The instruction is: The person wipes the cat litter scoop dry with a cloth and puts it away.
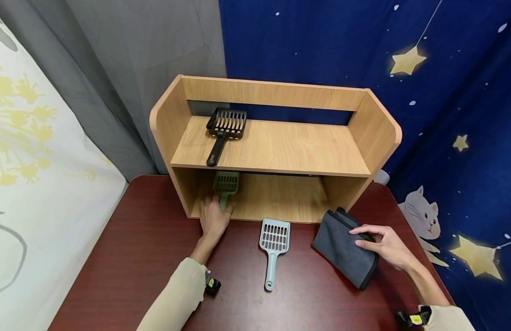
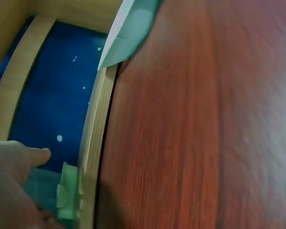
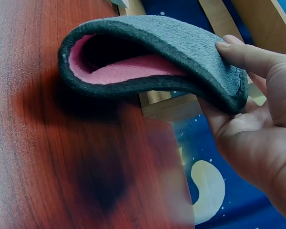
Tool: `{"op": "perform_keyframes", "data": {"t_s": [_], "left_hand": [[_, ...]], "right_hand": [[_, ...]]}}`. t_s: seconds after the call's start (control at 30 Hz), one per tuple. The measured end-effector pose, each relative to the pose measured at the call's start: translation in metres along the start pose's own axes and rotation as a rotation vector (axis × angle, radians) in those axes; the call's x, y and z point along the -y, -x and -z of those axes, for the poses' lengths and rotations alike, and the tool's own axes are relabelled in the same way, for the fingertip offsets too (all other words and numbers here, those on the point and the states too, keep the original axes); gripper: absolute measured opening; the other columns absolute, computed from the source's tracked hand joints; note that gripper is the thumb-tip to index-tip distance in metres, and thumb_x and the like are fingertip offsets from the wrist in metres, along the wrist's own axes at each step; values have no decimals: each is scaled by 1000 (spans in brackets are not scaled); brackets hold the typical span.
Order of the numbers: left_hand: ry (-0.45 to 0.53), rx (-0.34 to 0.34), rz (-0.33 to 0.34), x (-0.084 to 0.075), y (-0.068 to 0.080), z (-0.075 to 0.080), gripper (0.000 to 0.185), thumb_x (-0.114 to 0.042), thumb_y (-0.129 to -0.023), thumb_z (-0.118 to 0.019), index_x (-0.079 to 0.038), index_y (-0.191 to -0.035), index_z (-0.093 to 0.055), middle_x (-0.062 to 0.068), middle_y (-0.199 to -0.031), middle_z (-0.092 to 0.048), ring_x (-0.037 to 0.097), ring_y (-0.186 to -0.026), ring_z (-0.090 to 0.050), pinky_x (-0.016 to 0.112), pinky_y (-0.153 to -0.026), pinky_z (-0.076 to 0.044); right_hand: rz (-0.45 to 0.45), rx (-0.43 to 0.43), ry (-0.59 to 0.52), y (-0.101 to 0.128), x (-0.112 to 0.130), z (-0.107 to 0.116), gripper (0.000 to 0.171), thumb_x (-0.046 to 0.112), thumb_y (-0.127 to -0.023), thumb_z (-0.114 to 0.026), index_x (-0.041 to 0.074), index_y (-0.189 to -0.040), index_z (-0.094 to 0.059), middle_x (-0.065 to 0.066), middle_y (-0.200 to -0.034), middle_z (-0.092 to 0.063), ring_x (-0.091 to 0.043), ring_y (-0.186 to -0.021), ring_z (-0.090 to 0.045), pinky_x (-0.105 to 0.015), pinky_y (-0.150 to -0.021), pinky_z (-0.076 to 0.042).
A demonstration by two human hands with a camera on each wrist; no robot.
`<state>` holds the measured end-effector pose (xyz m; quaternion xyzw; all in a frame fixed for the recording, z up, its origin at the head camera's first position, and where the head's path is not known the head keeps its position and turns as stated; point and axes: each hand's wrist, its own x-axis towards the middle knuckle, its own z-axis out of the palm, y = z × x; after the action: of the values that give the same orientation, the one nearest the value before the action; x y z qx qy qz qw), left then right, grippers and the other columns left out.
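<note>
Two hands work apart: the left hand seemingly grips the green litter scoop's handle on the lower shelf, scoop pointing inward; the right hand pinches the folded grey cloth's edge on the table.

We see a black slotted plastic scoop on the wooden shelf's top, a pale blue scoop on the dark red table.
</note>
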<state>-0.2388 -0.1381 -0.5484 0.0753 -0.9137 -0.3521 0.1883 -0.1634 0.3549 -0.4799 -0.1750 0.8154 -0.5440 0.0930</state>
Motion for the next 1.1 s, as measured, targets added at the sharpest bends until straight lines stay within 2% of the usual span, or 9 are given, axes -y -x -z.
{"op": "perform_keyframes", "data": {"t_s": [0.07, 0.17, 0.27, 0.43, 0.57, 0.77, 0.93, 1.03, 1.1], "left_hand": [[-37, -19, -40, -17, 6, 13, 79, -32, -89, -87, 6, -150, -53, 36, -134, -58, 56, -122, -51, 65, -104, -43], [-69, -32, -137, -29, 13, 20, 83, -33, -89, -87, 6, -152, -49, 34, -136, -56, 53, -122, -52, 64, -101, -46], [-71, 12, -196, -40, 23, 26, 82, -33, -90, -86, 7, -151, -49, 31, -138, -57, 50, -123, -55, 62, -98, -49], [-54, 119, -239, -55, 48, 30, 83, -35, -89, -86, 8, -151, -51, 28, -137, -60, 46, -121, -61, 61, -92, -54], [-27, 196, -240, -63, 68, 28, 82, -38, -89, -86, 7, -149, -53, 27, -134, -62, 44, -119, -63, 59, -92, -56], [-33, 292, -201, -71, 90, 19, 88, -44, -85, -87, 5, -151, -53, 27, -141, -60, 42, -132, -57, 59, -96, -55], [-90, 388, -163, -74, 107, 10, 102, -57, -84, -85, 7, -154, -47, 27, -142, -58, 41, -131, -57, 57, -96, -56], [-125, 422, -161, -76, 115, 4, 108, -62, -81, -85, 10, -152, -47, 28, -138, -59, 39, -125, -59, 55, -96, -57], [-138, 439, -152, -78, 119, 1, 112, -64, -79, -85, 12, -152, -46, 29, -138, -58, 39, -125, -58, 55, -97, -56]], "right_hand": [[14, 8, 26, -1, 1, 0, 29, 0, -95, -75, -4, -124, -73, 2, -118, -73, -13, -90, -69, -32, -72, -61], [26, 15, 68, -3, 2, 0, 28, 1, -95, -76, -2, -123, -74, -2, -117, -75, -12, -87, -68, -31, -71, -60], [34, 30, 101, -6, 3, 0, 28, 3, -96, -76, 1, -123, -75, -6, -118, -76, -12, -86, -68, -29, -71, -58], [50, 72, 142, -8, 6, 1, 27, 4, -97, -75, 4, -124, -77, -10, -120, -76, -10, -90, -65, -26, -75, -55], [74, 87, 185, -9, 7, 3, 28, 4, -96, -75, 6, -124, -78, -9, -121, -76, -5, -95, -63, -22, -78, -51], [74, 107, 204, -13, 8, 4, 28, 5, -96, -75, 8, -124, -78, -9, -124, -75, -2, -110, -63, -18, -88, -50], [87, 116, 212, -15, 9, 5, 28, 5, -96, -75, 9, -124, -78, -10, -124, -76, -2, -111, -63, -17, -90, -49], [105, 126, 218, -17, 11, 5, 28, 4, -96, -75, 8, -124, -78, -11, -123, -76, -2, -110, -63, -17, -89, -48], [116, 132, 229, -18, 13, 5, 28, 4, -97, -75, 8, -124, -78, -11, -122, -76, -3, -103, -62, -18, -85, -48]]}}
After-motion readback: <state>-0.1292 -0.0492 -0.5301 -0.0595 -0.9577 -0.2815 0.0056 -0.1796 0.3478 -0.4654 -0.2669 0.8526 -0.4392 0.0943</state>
